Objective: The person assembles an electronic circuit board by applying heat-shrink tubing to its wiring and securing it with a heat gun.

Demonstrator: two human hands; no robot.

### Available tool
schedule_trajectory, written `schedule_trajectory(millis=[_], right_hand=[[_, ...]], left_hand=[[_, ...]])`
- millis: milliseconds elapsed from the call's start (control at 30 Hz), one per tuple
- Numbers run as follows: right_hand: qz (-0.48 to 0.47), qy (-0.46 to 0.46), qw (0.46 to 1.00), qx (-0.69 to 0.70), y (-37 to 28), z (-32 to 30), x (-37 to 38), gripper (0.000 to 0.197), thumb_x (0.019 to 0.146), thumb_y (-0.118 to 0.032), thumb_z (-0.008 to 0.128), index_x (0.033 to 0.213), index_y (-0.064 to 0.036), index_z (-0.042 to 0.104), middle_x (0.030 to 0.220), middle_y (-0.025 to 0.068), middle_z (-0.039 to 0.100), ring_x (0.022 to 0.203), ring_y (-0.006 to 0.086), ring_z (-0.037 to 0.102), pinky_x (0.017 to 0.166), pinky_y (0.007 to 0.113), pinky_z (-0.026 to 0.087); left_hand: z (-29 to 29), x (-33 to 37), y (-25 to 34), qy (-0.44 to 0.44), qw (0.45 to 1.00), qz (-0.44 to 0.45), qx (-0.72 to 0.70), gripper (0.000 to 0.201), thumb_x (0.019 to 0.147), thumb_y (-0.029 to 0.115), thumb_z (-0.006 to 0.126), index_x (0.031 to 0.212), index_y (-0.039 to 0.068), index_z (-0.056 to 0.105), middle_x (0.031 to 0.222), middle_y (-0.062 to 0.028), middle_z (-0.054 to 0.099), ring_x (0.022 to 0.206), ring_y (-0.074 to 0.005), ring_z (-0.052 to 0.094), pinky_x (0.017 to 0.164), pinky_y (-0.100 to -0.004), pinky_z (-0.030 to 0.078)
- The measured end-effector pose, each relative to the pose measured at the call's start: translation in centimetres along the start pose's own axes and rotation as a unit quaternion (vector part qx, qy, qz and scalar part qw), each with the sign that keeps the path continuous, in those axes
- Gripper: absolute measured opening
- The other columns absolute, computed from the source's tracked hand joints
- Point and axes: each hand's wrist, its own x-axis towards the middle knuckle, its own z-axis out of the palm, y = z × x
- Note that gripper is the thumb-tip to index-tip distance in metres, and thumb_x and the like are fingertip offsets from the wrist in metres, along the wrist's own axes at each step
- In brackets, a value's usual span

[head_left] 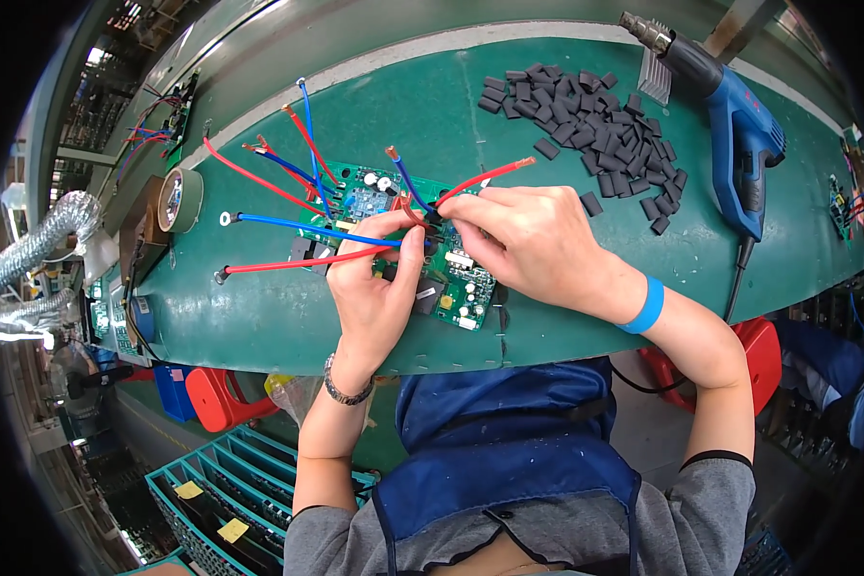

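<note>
A green circuit board (475, 309) with several red and blue wires lies under my hands on the table. My left hand (374, 288) is closed over its middle, thumb and forefinger pinching a short red wire (413, 213) with a bare copper end. A longer blue wire (302, 230) and red wire (298, 262) run leftward past these fingers. My right hand (538, 240) pinches a small black tube piece (435, 212) at the foot of a blue wire (408, 180) and a red wire (485, 179), both with copper ends. The exact grip is partly hidden by the fingers.
Loose black tube pieces (586, 125) lie heaped at the back right. Beside them stands a blue heat gun (734, 125), its cord running toward the front edge. A tape roll (180, 200) and another wired board (178, 120) are at left. Below is a green rack (230, 480).
</note>
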Motion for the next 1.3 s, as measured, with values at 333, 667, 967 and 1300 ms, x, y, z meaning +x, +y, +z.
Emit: schedule_trajectory(millis=[333,667,967,1300], right_hand=[[0.024,-0.026,0.999,0.010,-0.3,-0.4,0.2,0.013,0.080,-0.013,0.065,0.092,-0.0076,0.067,0.070,0.0076,0.065,0.062,0.0261,0.065,0.050,0.038,0.049],[0.076,-0.033,0.997,0.010,-0.2,-0.8,0.4,0.012,0.080,-0.010,0.065,0.089,-0.0043,0.070,0.072,0.0104,0.068,0.063,0.0252,0.065,0.055,0.037,0.051],[0.123,-0.060,0.991,0.010,0.2,-1.1,1.5,0.021,0.080,-0.013,0.064,0.098,-0.0031,0.066,0.089,0.0101,0.066,0.091,0.0275,0.062,0.071,0.040,0.052],[0.018,-0.071,0.995,0.064,2.5,0.3,0.1,0.023,0.077,-0.008,0.069,0.099,-0.0011,0.066,0.087,0.0111,0.059,0.081,0.0297,0.056,0.073,0.040,0.048]], left_hand=[[-0.1,0.1,0.0,0.010,0.999,0.048,0.007,0.015,0.087,0.003,0.064,0.101,-0.001,0.067,0.098,-0.0106,0.069,0.080,-0.0161,0.066,0.060,-0.0247,0.053],[-1.4,0.1,0.0,-0.031,0.994,0.061,0.090,0.036,0.081,0.011,0.070,0.116,0.005,0.064,0.116,-0.0143,0.063,0.109,-0.0317,0.056,0.096,-0.0420,0.041],[-1.5,0.2,-0.5,-0.033,0.980,0.089,0.172,0.040,0.074,0.017,0.078,0.112,0.008,0.066,0.114,-0.0122,0.057,0.110,-0.0320,0.050,0.093,-0.0439,0.041],[-1.8,-0.8,-0.5,-0.043,0.984,0.091,0.144,0.019,0.074,0.005,0.075,0.092,0.002,0.070,0.094,-0.0093,0.065,0.094,-0.0269,0.057,0.082,-0.0377,0.046]])
